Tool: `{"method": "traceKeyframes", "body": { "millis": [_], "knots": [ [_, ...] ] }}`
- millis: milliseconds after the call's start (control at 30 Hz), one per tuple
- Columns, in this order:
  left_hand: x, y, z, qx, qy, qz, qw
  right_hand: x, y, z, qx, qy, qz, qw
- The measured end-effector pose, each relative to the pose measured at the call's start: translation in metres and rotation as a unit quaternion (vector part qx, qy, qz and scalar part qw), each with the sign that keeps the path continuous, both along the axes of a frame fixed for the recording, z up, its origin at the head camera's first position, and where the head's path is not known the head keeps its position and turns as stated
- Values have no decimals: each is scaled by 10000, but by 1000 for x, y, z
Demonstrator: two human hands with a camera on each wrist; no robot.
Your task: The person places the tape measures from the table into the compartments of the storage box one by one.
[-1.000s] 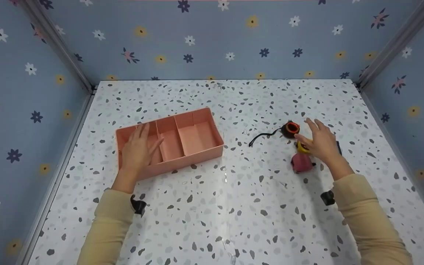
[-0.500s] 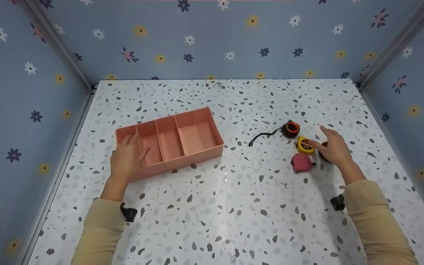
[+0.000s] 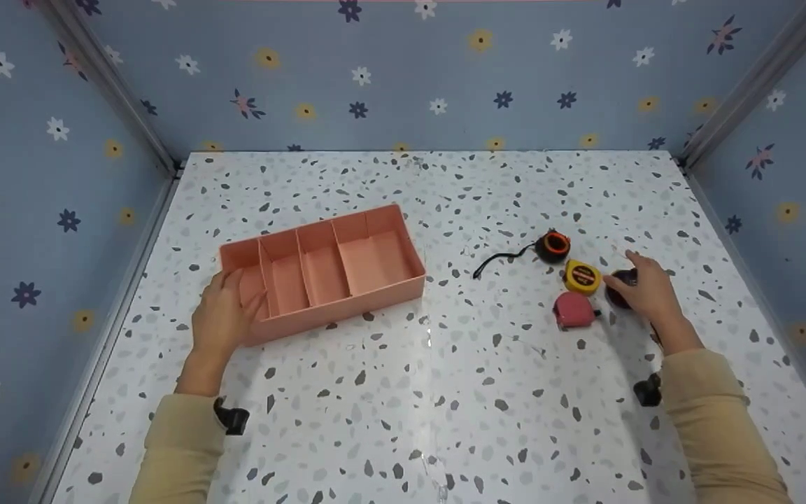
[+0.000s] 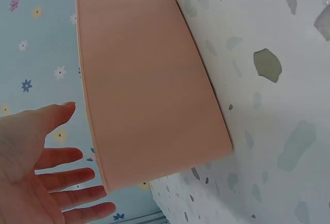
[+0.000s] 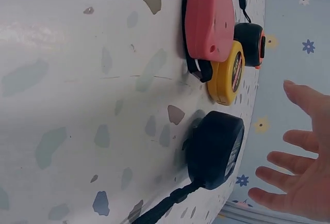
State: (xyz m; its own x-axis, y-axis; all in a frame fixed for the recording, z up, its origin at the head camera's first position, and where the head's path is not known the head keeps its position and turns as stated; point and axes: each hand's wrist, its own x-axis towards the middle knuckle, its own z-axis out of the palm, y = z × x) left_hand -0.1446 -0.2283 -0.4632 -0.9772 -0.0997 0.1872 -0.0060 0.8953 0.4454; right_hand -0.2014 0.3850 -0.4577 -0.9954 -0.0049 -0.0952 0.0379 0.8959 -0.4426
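Observation:
A pink divided box (image 3: 333,308) lies on the table's left half, with thin walls parting its compartments. My left hand (image 3: 220,315) hovers over the box's left end, fingers spread and holding nothing; in the left wrist view they are beside the rim. On the right, my right hand (image 3: 655,297) is above a black tape measure (image 5: 214,149) with a wrist strap, fingers apart from it. Left of that tape measure are a yellow tape measure (image 3: 581,277), a red-pink tape measure (image 3: 574,310) and a black-and-orange tape measure (image 3: 552,246) with a cord. The right hand partly hides the black one.
The speckled white table (image 3: 389,413) is bounded by a flowered blue back wall (image 3: 403,84) and side walls. The black-and-orange tape measure's cord (image 3: 501,259) stretches toward the box.
My left hand has drawn back left and toward me, along the box's left end. My right hand has shifted right and slightly nearer, off the yellow tape measure to above the black one.

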Motion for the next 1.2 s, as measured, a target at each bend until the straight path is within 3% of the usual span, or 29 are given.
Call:
{"method": "traceKeyframes", "body": {
  "millis": [367,733,1000,1200],
  "knots": [
    [11,-15,-11,83,-85,244,9996,5,21,-15,-161,62,-203,9996],
    [20,-25,-15,290,-768,575,9950,7,30,-25,-133,-132,-609,9980],
    [21,-28,-22,868,-830,726,9901,7,31,-31,-311,155,-479,9982],
    [22,-31,-25,1528,-866,850,9808,8,31,-35,-492,140,-520,9973]
  ]
}}
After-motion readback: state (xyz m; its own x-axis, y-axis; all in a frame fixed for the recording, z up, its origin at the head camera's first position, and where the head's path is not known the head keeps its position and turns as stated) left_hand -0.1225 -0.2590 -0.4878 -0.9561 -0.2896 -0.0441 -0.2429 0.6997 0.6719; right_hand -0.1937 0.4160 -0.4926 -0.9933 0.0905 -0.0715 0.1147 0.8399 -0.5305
